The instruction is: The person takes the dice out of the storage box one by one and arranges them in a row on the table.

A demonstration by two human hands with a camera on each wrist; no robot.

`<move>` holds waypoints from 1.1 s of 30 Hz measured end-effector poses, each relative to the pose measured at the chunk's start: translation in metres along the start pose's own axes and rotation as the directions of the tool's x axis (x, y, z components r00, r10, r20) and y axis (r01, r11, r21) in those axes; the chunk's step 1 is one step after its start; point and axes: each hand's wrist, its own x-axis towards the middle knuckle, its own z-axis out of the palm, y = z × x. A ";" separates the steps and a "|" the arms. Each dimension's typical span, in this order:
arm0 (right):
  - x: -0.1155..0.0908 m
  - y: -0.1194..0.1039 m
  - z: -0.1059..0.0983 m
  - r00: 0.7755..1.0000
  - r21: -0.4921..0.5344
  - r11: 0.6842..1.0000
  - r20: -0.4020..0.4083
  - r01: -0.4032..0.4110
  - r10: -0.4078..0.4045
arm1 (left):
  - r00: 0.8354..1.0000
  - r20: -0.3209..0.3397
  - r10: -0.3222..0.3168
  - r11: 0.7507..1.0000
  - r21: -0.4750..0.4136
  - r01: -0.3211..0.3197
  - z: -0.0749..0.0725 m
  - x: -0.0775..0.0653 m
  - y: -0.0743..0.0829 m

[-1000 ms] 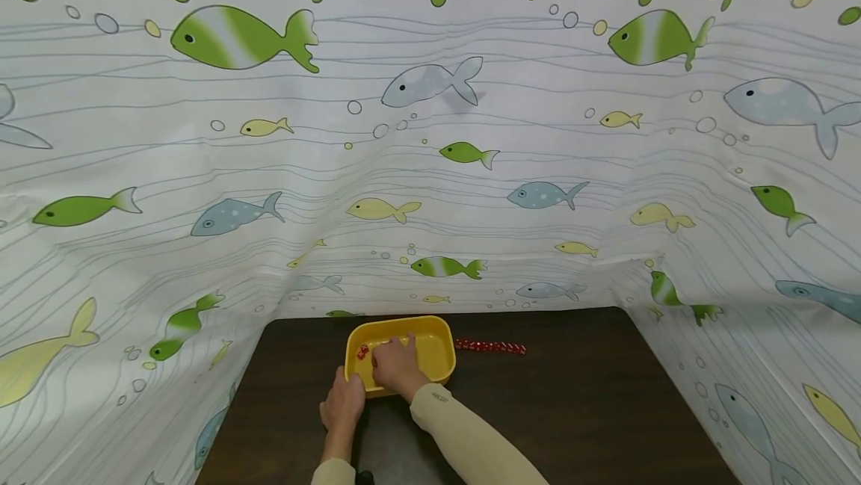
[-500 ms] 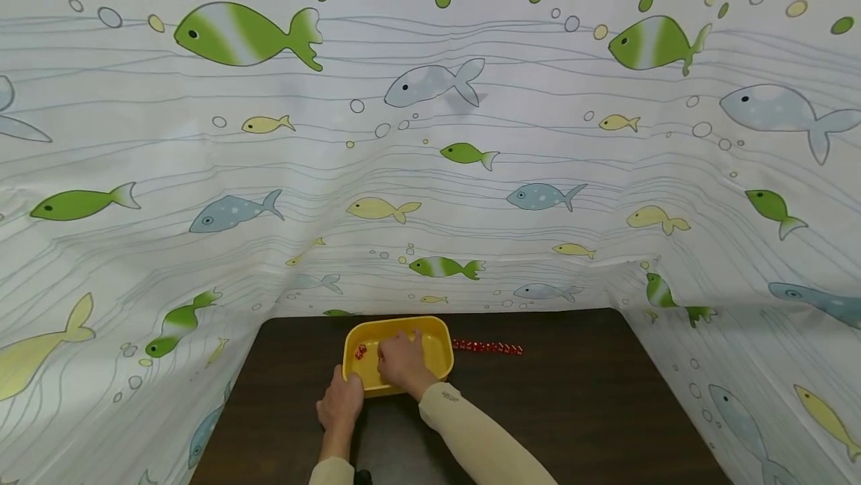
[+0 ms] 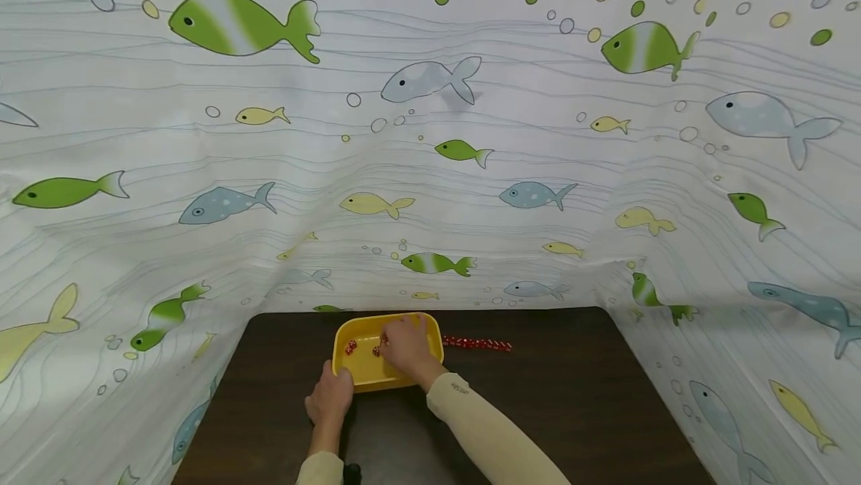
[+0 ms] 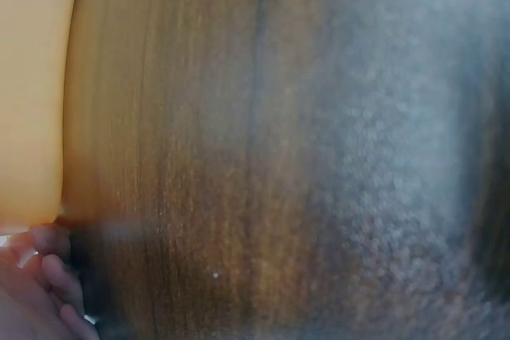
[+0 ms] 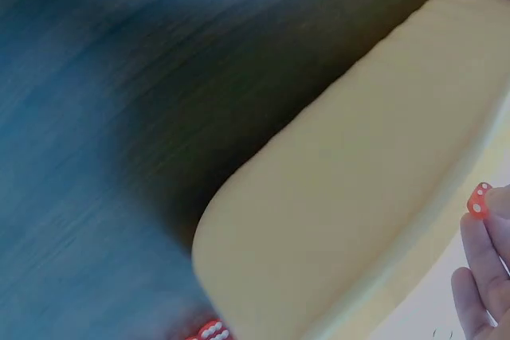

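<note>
A yellow plastic tray [image 3: 366, 379] sits on the dark table. My left hand [image 3: 329, 395] grips its near left corner, thumb at the rim; in the left wrist view only curled fingers [image 4: 60, 276] show beside the tray wall [image 4: 32, 101]. My right hand [image 3: 406, 347] reaches inside, over the right half of the tray. Between thumb and fingertip it pinches a red die [image 5: 478, 201] with white dots, seen in the right wrist view. A small group of red dice [image 3: 350, 347] lies at the tray's left side, and more dice [image 3: 377, 351] lie beside the right hand.
To the right of the tray, a row of several red dice [image 3: 477, 344] runs along the dark wood table [image 3: 572, 395]. A white curtain printed with fish [image 3: 430, 171] hangs behind and at both sides. A grey patch [image 3: 393, 440] shows in front of the tray.
The right hand has shifted slightly toward the right within the tray, and dice beside its fingers now show. The left hand keeps its hold on the corner. The head view has turned slightly.
</note>
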 end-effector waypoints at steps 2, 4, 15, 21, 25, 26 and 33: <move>0.001 0.003 -0.004 0.999 -0.014 1.000 -0.034 0.002 -0.002 | 1.000 -0.004 0.002 1.000 -0.006 -0.002 -0.002 0.002 0.000; 0.001 0.007 -0.008 0.998 -0.027 1.000 -0.060 0.001 -0.003 | 1.000 0.002 0.000 1.000 -0.012 0.000 -0.004 0.004 -0.001; -0.006 0.037 -0.023 0.994 0.012 0.998 -0.090 -0.065 0.066 | 1.000 0.026 -0.007 1.000 -0.003 0.007 -0.003 0.002 -0.001; -0.010 0.062 -0.025 0.989 0.012 0.993 -0.088 -0.119 0.119 | 1.000 0.016 -0.001 1.000 -0.003 0.001 -0.001 0.002 0.000; -0.014 0.078 -0.029 0.984 0.045 0.989 -0.108 -0.138 0.142 | 1.000 0.018 -0.002 1.000 -0.004 0.002 -0.001 0.001 -0.001; -0.015 0.082 -0.030 0.983 0.058 0.988 -0.111 -0.143 0.149 | 1.000 0.020 -0.001 1.000 -0.006 0.001 -0.001 0.001 -0.002; -0.024 0.105 -0.039 0.973 0.064 0.982 -0.136 -0.179 0.186 | 0.999 0.032 0.004 1.000 -0.022 -0.003 0.000 0.001 -0.002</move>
